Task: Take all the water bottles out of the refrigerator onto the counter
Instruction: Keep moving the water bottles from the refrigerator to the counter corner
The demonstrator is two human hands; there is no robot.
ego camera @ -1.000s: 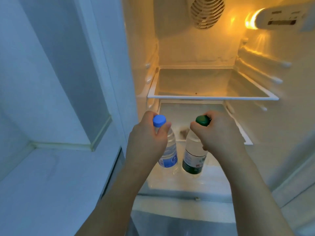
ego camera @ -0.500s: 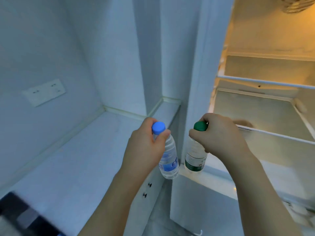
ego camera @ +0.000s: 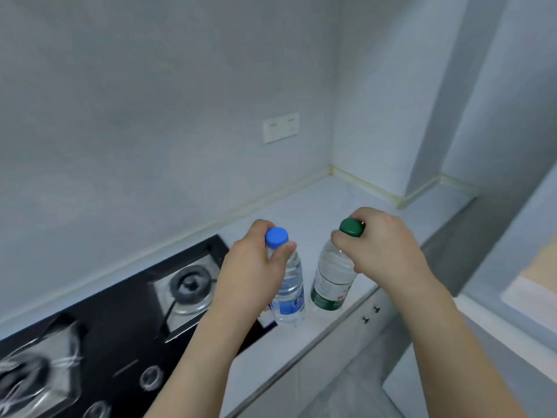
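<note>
1. Pale grey-blue walls meet in a corner above a white counter (ego camera: 346, 203); a cream sealing strip runs along the joint at the back.
2. A double wall socket (ego camera: 281, 127) sits on the back wall, well above the counter.
3. A black glass gas hob (ego camera: 114, 321) is set into the counter to my left, with one burner (ego camera: 188, 286) near its right end and another, blurred, at the far left. Round knobs show along its front edge.
4. My left hand (ego camera: 250, 276) grips the blue-capped bottle (ego camera: 287, 292) at the neck, thumb and fingers curled round just under the cap. The bottle is upright, clear, with a blue label low down. Its base is at the counter's front strip, just beside the hob's right corner; I cannot tell whether it is touching down.
5. My right hand (ego camera: 382, 245) grips the green-capped bottle (ego camera: 331, 279) at the top, fingers curled over the neck below the cap. It leans slightly, green band at the foot, base at the counter near the front edge; contact is unclear.
6. The two bottles are close side by side, not touching.
7. Below the counter edge, white cabinet fronts carry two small dark handles (ego camera: 370, 314).
</note>
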